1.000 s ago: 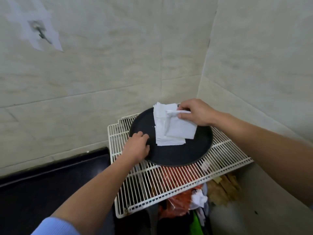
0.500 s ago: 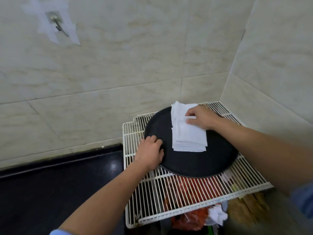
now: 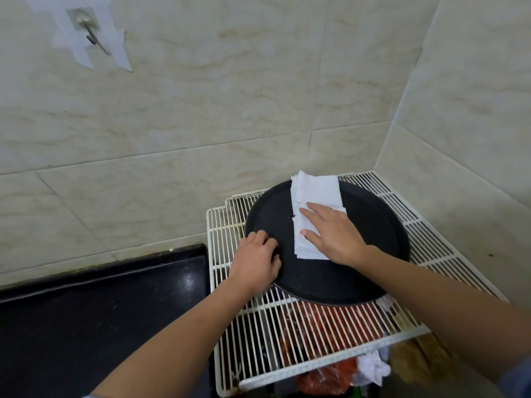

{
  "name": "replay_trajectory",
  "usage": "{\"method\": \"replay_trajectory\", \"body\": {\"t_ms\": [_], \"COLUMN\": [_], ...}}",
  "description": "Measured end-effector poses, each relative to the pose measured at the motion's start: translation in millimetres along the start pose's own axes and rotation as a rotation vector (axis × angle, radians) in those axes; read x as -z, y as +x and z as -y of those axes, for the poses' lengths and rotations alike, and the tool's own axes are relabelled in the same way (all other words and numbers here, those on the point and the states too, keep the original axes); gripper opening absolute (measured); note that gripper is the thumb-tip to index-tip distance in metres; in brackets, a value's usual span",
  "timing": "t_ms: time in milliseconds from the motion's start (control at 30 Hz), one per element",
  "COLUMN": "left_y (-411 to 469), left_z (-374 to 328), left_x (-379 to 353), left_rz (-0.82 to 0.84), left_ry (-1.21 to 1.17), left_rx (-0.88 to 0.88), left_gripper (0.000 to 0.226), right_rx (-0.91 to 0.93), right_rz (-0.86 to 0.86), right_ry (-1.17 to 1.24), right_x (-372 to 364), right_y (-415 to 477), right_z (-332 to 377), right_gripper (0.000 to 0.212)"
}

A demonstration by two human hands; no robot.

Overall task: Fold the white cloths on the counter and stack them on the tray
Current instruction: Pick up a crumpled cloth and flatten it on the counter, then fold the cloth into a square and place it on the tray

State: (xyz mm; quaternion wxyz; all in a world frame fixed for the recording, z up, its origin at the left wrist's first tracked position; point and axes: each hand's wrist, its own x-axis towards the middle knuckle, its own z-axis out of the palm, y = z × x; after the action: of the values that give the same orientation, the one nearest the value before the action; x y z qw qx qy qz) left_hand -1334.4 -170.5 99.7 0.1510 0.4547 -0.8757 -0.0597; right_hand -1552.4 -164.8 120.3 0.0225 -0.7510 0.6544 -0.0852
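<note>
Where the wire rack [image 3: 258,326] comes nearest the viewer, red bags [image 3: 324,377] and a crumpled white wad [image 3: 370,366] show beneath its bars. Just beside the rack, on the left, lies the glossy black table [image 3: 100,311]. Two bare forearms run up from the bottom of the view.

The left hand [image 3: 255,261] grips the tray [image 3: 370,225] at its left rim, fingers curled over the edge. The tray, round and black, rests on the rack in the corner where the walls meet.

The right hand [image 3: 334,237] lies flat, fingers straight and slightly spread, pressing down on the near half of the cloths [image 3: 316,191]. The cloths are folded into a neat white stack on the tray, a little left of its middle. The stack's long side runs away from the viewer, and its far end reaches the tray's far rim.

Behind stand pale tiled walls, meeting in a corner at the right. High on the left wall a metal hook [image 3: 89,30] is fixed under strips of white tape.
</note>
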Motion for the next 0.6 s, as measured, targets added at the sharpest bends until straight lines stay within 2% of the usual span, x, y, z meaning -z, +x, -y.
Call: {"method": "replay_trajectory", "body": {"t_ms": [100, 167, 300, 400, 600], "left_y": [-0.7, -2.7, -21.4, -56.9, -189.1], "left_z": [0.1, 1.9, 14.0, 25.2, 40.7], "left_x": [7.4, 17.7, 49.1, 71.5, 99.3], "left_rz": [-0.025, -0.104, -0.208, -0.226, -0.232], "left_ry": [-0.041, -0.065, 0.002, 0.05, 0.173], "left_rx": [-0.028, -0.008, 0.08, 0.197, 0.526], "left_gripper": [0.028, 0.023, 0.022, 0.022, 0.023], "right_rx": [-0.011, -0.012, 0.038, 0.126, 0.448], "right_rz": [0.025, 0.014, -0.113, -0.155, -0.154], "right_ry": [0.028, 0.049, 0.072, 0.116, 0.192], "right_x": [7.0, 18.3, 43.3, 49.0, 29.7], "right_y": [-0.1, 0.4, 4.7, 9.1, -9.8], "right_z": [0.6, 2.4, 20.8, 52.6, 165.8], "right_gripper": [0.057, 0.056, 0.044, 0.037, 0.032]}}
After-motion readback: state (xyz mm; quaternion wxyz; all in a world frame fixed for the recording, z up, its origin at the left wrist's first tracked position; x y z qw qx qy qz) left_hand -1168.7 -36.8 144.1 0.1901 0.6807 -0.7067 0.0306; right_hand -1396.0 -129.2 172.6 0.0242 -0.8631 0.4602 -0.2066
